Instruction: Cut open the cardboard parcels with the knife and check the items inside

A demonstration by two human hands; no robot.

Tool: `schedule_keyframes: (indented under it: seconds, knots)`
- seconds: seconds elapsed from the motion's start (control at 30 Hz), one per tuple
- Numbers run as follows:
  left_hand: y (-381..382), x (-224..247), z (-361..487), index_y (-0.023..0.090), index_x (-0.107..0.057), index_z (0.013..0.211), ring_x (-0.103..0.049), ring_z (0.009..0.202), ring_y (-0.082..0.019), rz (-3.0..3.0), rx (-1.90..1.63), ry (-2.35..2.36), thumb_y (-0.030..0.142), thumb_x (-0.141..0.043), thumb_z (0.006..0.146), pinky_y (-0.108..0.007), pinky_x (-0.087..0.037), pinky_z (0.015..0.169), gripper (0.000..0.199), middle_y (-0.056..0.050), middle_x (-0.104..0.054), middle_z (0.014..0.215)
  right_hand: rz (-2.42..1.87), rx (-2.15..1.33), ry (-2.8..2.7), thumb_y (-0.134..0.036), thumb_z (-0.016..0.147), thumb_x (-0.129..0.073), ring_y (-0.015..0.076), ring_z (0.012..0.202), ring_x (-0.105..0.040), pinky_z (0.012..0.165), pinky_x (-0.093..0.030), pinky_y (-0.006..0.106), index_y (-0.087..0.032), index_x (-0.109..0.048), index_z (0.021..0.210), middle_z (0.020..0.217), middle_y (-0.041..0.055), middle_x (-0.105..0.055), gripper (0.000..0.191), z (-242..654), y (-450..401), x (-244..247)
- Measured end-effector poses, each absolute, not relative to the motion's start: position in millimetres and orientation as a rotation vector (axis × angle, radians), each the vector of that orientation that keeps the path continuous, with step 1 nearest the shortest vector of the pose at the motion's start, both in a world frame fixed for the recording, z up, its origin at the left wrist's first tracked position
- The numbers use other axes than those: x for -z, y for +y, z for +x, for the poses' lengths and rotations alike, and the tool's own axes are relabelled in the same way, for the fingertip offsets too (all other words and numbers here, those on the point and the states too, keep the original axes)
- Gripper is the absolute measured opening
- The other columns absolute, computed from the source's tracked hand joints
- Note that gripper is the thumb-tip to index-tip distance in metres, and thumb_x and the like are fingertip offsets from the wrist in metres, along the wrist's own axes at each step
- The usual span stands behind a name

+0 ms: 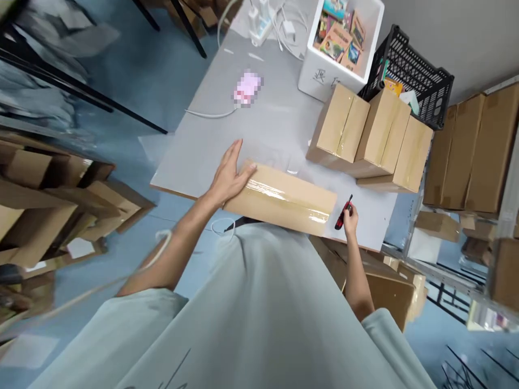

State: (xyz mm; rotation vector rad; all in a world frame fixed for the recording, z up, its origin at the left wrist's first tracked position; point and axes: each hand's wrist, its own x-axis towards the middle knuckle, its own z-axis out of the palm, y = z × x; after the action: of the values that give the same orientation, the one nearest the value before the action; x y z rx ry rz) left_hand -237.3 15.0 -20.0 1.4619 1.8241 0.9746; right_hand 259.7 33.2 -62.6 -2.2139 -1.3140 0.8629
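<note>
In front of my body a long cardboard box [284, 201] lies at the table's near edge, with shiny clear tape along its top. My left hand [230, 175] rests against the box's left end, its fingers stretched out and its thumb on the cardboard. Beyond the box's right end, my right hand [351, 219] is closed around a red and black utility knife [344, 214]. The knife is held over the table, apart from the box.
On the grey table [206, 135] stand three taped cartons [340, 121], a white foam box [324, 73] of colourful packs and a power strip [261, 27] with cables. A black crate [430, 86] is behind. Open cartons [36, 210] crowd the floor at left; shelves stand right.
</note>
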Motion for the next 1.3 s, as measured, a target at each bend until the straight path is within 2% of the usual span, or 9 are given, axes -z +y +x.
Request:
schedule_keyframes:
  seconds: [0.1, 0.2, 0.3, 0.43, 0.5, 0.57, 0.77, 1.07, 1.3]
  knots:
    - [2.3, 24.7, -245.3, 0.029, -0.039, 0.18, -0.029, 0.177, -0.04, 1.48, -0.991, 1.656, 0.079, -0.074, 0.098, -0.059, -0.026, 0.145, 0.102, -0.015, -0.029, 0.191, -2.122, -0.891, -1.355, -0.064, 0.102, -0.048, 0.0172, 0.068, -0.061, 0.071, -0.057, 0.03, -0.023, -0.067, 0.127, 0.085, -0.0029, -0.064, 0.051, 231.4, 37.8, 21.7]
    - [-7.5, 29.1, -252.1, 0.033, -0.054, 0.168, -0.027, 0.177, -0.043, 1.52, -0.968, 1.512, 0.082, -0.086, 0.088, -0.063, -0.031, 0.142, 0.099, -0.013, -0.026, 0.192, -1.889, -0.898, -1.546, -0.075, 0.106, -0.047, 0.0156, 0.062, -0.059, 0.063, -0.052, 0.029, -0.025, -0.065, 0.124, 0.085, -0.0028, -0.061, 0.056, 199.8, 46.7, -29.6]
    - [-14.4, 31.2, -256.2, 0.032, -0.066, 0.155, -0.026, 0.177, -0.046, 1.532, -0.962, 1.385, 0.088, -0.086, 0.082, -0.064, -0.033, 0.141, 0.094, -0.013, -0.023, 0.192, -1.825, -0.807, -1.886, -0.079, 0.111, -0.043, 0.0179, 0.067, -0.061, 0.07, -0.052, 0.031, -0.025, -0.067, 0.129, 0.089, 0.0005, -0.068, 0.061, 156.4, 49.6, -79.1]
    - [-17.3, 31.2, -259.7, 0.03, -0.063, 0.159, -0.021, 0.178, -0.046, 1.501, -0.874, 1.219, 0.094, -0.082, 0.08, -0.066, -0.029, 0.142, 0.103, -0.015, -0.021, 0.192, -1.724, -0.673, -2.467, -0.073, 0.118, -0.034, 0.0251, 0.092, -0.073, 0.085, -0.053, 0.034, -0.022, -0.07, 0.137, 0.109, 0.0098, -0.081, 0.065, 78.4, 38.3, -118.0]
    - [-16.0, 32.6, -260.6, 0.029, -0.059, 0.163, -0.02, 0.179, -0.046, 1.48, -0.853, 1.165, 0.093, -0.083, 0.08, -0.065, -0.028, 0.142, 0.108, -0.017, -0.021, 0.192, -1.637, -0.718, -2.727, -0.067, 0.121, -0.031, 0.0265, 0.105, -0.076, 0.088, -0.052, 0.032, -0.023, -0.069, 0.14, 0.126, 0.012, -0.083, 0.062, 37.9, 30.1, -125.2]
    - [-14.1, 35.6, -260.5, 0.029, -0.057, 0.165, -0.019, 0.179, -0.045, 1.47, -0.861, 1.139, 0.091, -0.085, 0.079, -0.065, -0.027, 0.142, 0.11, -0.018, -0.021, 0.192, -1.596, -0.756, -2.923, -0.062, 0.123, -0.028, 0.0266, 0.108, -0.077, 0.086, -0.05, 0.031, -0.025, -0.069, 0.14, 0.131, 0.0106, -0.083, 0.058, 2.8, 23.4, -127.5]
    - [-13.5, 47.2, -253.5, 0.031, -0.056, 0.165, -0.022, 0.178, -0.046, 1.463, -0.935, 1.1, 0.08, -0.094, 0.08, -0.064, -0.028, 0.143, 0.105, -0.017, -0.02, 0.191, -1.664, -0.644, -3.188, -0.057, 0.125, -0.028, 0.0297, 0.103, -0.079, 0.081, -0.046, 0.032, -0.025, -0.066, 0.139, 0.125, 0.0099, -0.084, 0.051, -48.3, 18.5, -124.2]
    - [-13.8, 52.1, -247.5, 0.031, -0.056, 0.164, -0.02, 0.178, -0.045, 1.447, -1.008, 1.041, 0.063, -0.101, 0.08, -0.066, -0.028, 0.143, 0.101, -0.017, -0.019, 0.192, -1.69, -0.626, -3.253, -0.054, 0.125, -0.028, 0.0321, 0.108, -0.079, 0.086, -0.047, 0.034, -0.025, -0.066, 0.141, 0.125, 0.0119, -0.084, 0.05, -59.7, 21.7, -127.5]
    - [-14.0, 50.9, -247.4, 0.031, -0.054, 0.166, -0.019, 0.179, -0.045, 1.46, -0.996, 1.043, 0.057, -0.102, 0.082, -0.065, -0.029, 0.143, 0.1, -0.016, -0.018, 0.192, -1.633, -0.61, -3.282, -0.052, 0.126, -0.029, 0.0308, 0.104, -0.078, 0.082, -0.045, 0.033, -0.024, -0.066, 0.137, 0.123, 0.0112, -0.084, 0.048, -60.2, 24.6, -129.3]
